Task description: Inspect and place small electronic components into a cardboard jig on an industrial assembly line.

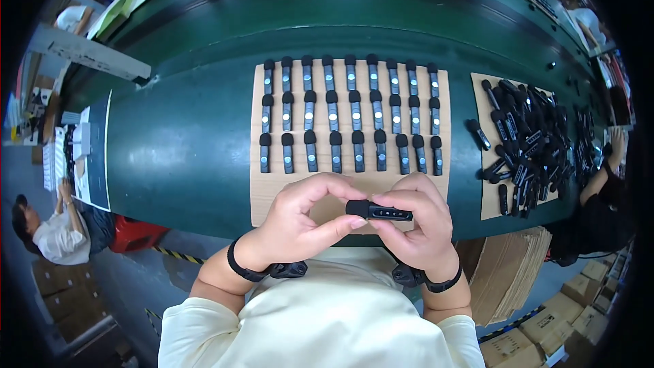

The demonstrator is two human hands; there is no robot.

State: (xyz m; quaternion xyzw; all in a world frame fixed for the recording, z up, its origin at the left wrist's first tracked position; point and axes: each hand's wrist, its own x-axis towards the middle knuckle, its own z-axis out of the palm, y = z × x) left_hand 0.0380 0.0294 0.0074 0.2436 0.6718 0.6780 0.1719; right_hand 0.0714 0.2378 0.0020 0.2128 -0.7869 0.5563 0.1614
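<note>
Two hands meet over the near edge of a cardboard sheet, both on one small black clip-on microphone.

Far left: a seated person in a white top at a side table with papers. Stacked brown boxes sit on the floor beside them.

Green conveyor belt spans the middle, bent by the lens.

Left hand: fingers curled, thumb and forefinger pinched on the mic's foam-capped end. Black band on the wrist.

Mic lies sideways between the two hands, foam end toward the left hand, body running right. Held just above the bare front strip of the cardboard, close to the person's chest.

Right hand: fingers closed around the mic body, thumb underneath. Black band on that wrist as well.

Behind the hands, on the same sheet: three tidy rows of identical mics, foam ends pointing away, each with a shiny clip facing up. Nine per row.

Right of that: a second cardboard sheet carrying a loose heap of black mics, unsorted. One stray mic lies on the belt between the sheets.

Far right: another worker's forearm reaches to the belt edge. Flat cardboard stack and small cartons below.
</note>
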